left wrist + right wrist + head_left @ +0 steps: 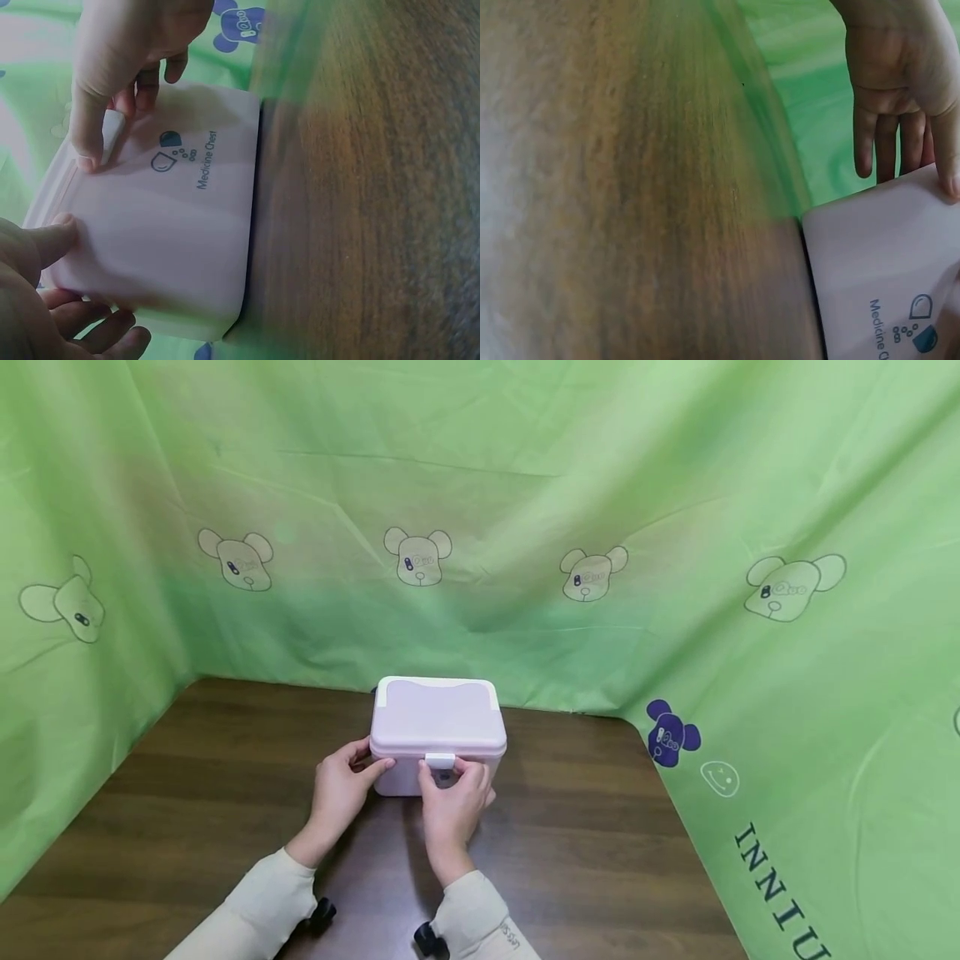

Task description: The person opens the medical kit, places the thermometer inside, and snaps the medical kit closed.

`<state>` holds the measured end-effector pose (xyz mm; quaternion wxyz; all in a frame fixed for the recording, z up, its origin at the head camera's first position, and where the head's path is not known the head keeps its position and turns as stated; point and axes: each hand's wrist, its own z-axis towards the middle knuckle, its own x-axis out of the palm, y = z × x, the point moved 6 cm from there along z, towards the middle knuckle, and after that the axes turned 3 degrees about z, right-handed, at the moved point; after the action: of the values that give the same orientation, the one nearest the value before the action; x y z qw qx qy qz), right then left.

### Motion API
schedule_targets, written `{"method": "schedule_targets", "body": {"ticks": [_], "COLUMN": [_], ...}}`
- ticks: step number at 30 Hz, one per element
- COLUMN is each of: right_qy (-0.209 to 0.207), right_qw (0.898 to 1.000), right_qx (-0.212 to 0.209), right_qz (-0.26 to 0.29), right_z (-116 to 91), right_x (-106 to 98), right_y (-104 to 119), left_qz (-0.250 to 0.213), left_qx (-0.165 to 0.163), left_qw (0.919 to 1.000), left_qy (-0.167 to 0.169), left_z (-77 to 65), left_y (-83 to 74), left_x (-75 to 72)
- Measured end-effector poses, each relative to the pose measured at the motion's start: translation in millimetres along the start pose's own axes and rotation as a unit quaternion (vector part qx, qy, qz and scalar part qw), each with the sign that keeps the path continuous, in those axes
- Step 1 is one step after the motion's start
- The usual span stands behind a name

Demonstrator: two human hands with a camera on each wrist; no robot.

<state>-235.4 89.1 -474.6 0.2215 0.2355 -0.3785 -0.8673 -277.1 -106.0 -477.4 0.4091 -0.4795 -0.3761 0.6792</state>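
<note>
A pale pink medicine box point(442, 714) with a lilac lid panel stands upright on the table, its lid down. Its front, printed "Medicine Chest" point(207, 160), faces the person. My left hand point(341, 789) holds the box's left front corner, with the thumb point(56, 238) on the front face and the fingers along the side. At the front middle, my right hand point(452, 802) has its thumb and index finger at the two ends of the white latch point(440, 761). The other right fingers lie partly hidden beside the box. Inside the box nothing shows.
The dark wooden table point(225, 760) extends around the box. Behind it and along both sides hangs a green curtain point(487, 468) printed with bear heads. The box stands near the table's back edge, close to the curtain.
</note>
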Motion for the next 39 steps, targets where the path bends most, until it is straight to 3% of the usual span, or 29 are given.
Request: {"method": "schedule_targets", "body": {"ticks": [11,19,25,32,39], "right_qy": [0.007,0.103,0.151,0.244,0.37], "right_qw": [1.0,0.993,0.984,0.96,0.915], "right_qx": [-0.024,-0.023,-0.046,-0.059,-0.062], "right_qz": [-0.001,0.042,0.083,0.127,0.149], "right_z": [2,8,16,23,31], "right_x": [0,2,-1,-1,-10], "right_y": [-4,-7,-4,0,-7], "left_qz": [-0.017,-0.017,-0.01,-0.012,0.019], "left_qx": [-0.001,0.007,0.008,-0.007,0.024], "left_qw": [0.9998,0.9998,0.9997,0.9992,0.9979], "left_qy": [0.004,0.007,0.021,0.037,0.057], "left_z": [4.9,13.4,19.4,21.9,20.1], "left_y": [1.1,6.5,12.2,15.4,16.3], "left_x": [1.7,-5.6,-12.0,-25.4,-37.6]}}
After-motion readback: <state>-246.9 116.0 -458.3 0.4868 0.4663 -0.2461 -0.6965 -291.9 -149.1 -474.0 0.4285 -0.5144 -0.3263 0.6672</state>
